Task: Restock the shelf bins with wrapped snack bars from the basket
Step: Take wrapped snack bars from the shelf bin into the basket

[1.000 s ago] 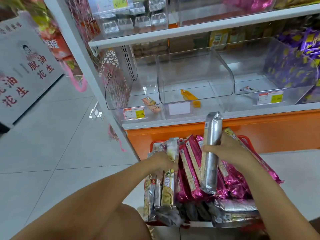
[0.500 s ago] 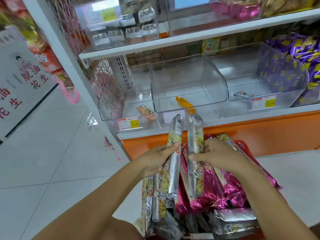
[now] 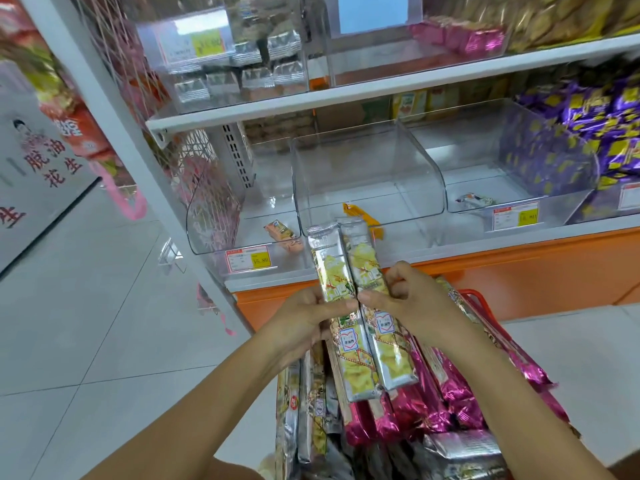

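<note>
Bars held as a pair above the basket (image 3: 479, 303): left bar (image 3: 330, 268) and right bar (image 3: 365, 261) sit edge to edge, faces toward the camera. Left hand (image 3: 304, 317) pinches the left bar about mid-length, thumb across the front and fingers curled behind. Right hand (image 3: 412, 303) pinches the right bar the same way, with its fingers bunched at the bar's outer edge. The two thumb tips almost meet on the seam between the wrappers. Long axes run near-parallel, lower ends down over the basket load, upper ends leaning slightly left and pointing at the shelf. Middle bin (image 3: 367, 168), clear-walled, lies straight ahead of and above those upper ends; in this view the bar tops overlap its front lip, though how near they are in depth cannot be told. An orange packet (image 3: 362, 216) lies at the bin's front, just behind the bar tips. Left bin (image 3: 214, 216) stands off to the left, farther from both hands. Right hand rides a little higher and looks the nearer to the shelf. Judgement: the move ahead is a forward carry, top ends first, with the bars then laid flat. Wrappers are silver foil with yellow print, a blue-and-white label on the lower half, and crimped ends. They are glossy and probably slick. Pink-wrapped bars (image 3: 446, 386) fill the basket below.
</note>
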Action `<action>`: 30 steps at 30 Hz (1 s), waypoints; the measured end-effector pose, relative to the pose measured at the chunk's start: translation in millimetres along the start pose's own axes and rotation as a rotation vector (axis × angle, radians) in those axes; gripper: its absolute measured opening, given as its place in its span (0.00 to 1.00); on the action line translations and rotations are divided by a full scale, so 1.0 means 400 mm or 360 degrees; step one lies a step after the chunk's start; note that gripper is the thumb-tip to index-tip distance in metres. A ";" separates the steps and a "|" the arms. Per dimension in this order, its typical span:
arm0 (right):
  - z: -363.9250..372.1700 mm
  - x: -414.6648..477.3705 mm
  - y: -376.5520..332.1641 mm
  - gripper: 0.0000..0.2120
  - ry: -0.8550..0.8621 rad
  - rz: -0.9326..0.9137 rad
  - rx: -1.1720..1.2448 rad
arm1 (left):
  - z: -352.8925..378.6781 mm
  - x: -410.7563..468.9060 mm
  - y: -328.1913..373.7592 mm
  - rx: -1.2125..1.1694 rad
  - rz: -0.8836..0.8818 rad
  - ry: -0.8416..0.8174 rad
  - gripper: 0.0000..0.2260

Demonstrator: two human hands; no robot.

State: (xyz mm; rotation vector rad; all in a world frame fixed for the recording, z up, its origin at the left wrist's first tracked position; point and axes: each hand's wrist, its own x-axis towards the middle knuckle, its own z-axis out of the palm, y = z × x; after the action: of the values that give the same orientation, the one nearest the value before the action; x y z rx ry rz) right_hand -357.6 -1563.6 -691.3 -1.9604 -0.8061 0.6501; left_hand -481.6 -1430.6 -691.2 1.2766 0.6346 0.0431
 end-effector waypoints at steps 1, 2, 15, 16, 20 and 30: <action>0.002 -0.003 -0.006 0.20 0.0024 -0.0031 0.0008 | -0.003 0.003 0.002 -0.0004 0.0028 0.0029 0.14; 0.004 -0.008 -0.016 0.19 0.0047 -0.0062 -0.0012 | -0.007 0.009 0.002 -0.0035 0.0040 0.0060 0.14; 0.064 -0.036 -0.164 0.51 0.0623 -0.0826 -0.1190 | -0.027 -0.017 0.166 -0.0411 0.0425 0.0201 0.29; 0.062 -0.033 -0.173 0.50 0.0622 -0.0865 -0.1173 | -0.029 -0.024 0.179 -0.0419 0.0459 0.0217 0.27; 0.050 -0.017 -0.240 0.45 0.0723 -0.1009 -0.1099 | -0.035 -0.048 0.235 -0.0528 0.0656 0.0295 0.04; -0.071 0.044 -0.563 0.38 0.0446 -0.1145 -0.0748 | -0.079 -0.164 0.521 -0.0422 0.1201 0.0183 0.08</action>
State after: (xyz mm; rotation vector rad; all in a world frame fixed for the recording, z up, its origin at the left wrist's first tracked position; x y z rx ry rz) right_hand -389.3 -1477.8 -482.7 -1.8994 -1.4644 -0.2580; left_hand -485.9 -1362.1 -481.4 1.1956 0.2021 0.8009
